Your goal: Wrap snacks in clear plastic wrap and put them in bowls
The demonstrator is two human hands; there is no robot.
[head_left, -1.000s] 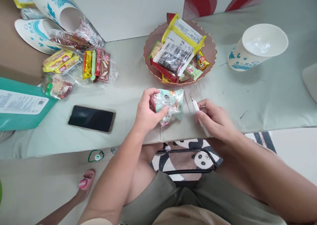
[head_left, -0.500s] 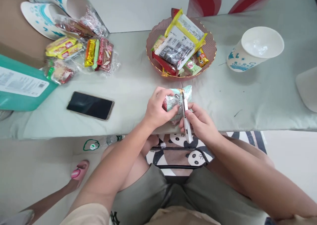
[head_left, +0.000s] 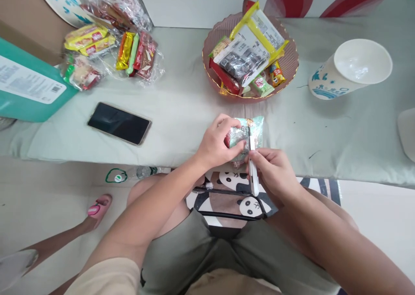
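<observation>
At the near edge of the table (head_left: 181,133), just short of the bowl (head_left: 291,65), lies the packet (head_left: 258,124), teal with a red part at its left, under crinkled clear film; the left hand (head_left: 210,145) grips it from the left, fingers curled over the far side and thumb pressed on the near side, the gap between them narrow; the right hand (head_left: 277,169) pinches the knife (head_left: 254,180) between thumb and fingers.

The knife's long axis runs away from the body, its far end leaning slightly left and lying over the packet, its near end out past the table edge; whether the tip touches the film, I cannot tell; the packet seems to run more side to side, so knife and packet cross, though the left hand hides part of it; from the right fingertips the packet is just ahead and to the left; the left hand is nearer, being already on it.

Counted: two hands, one knife, one bowl, one phone (head_left: 119,123), one patterned cup (head_left: 327,79) to the right of the bowl; one bundle at the knife, though how many packets its film wraps is unclear; the snacks (head_left: 246,57) in the bowl overlap too much to count.
</observation>
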